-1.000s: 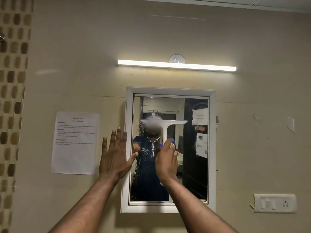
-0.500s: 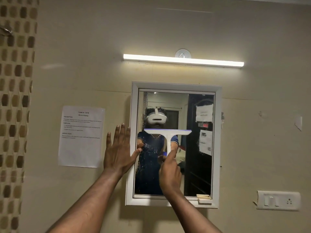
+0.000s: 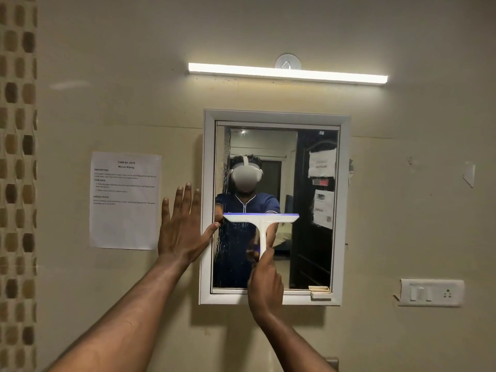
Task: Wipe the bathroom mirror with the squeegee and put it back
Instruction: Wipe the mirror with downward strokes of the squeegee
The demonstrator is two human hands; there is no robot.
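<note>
Beige wall (image 3: 402, 183) behind, with lamp (image 3: 287, 73) at twelve o'clock and paper (image 3: 124, 200) at nine. White-framed mirror (image 3: 316, 264) at centre, wet streaks down its left strip and lower glass. Left hand (image 3: 182, 232) spread flat, empty, on wall and frame edge at nine o'clock of mirror. Right hand (image 3: 265, 280) at six o'clock, wrapped around handle foot. White plastic squeegee (image 3: 261, 221), blade level across mid-glass. Probably light and stiff, soft only at purple lip; slippery when wet, so best gripped low on handle.
</note>
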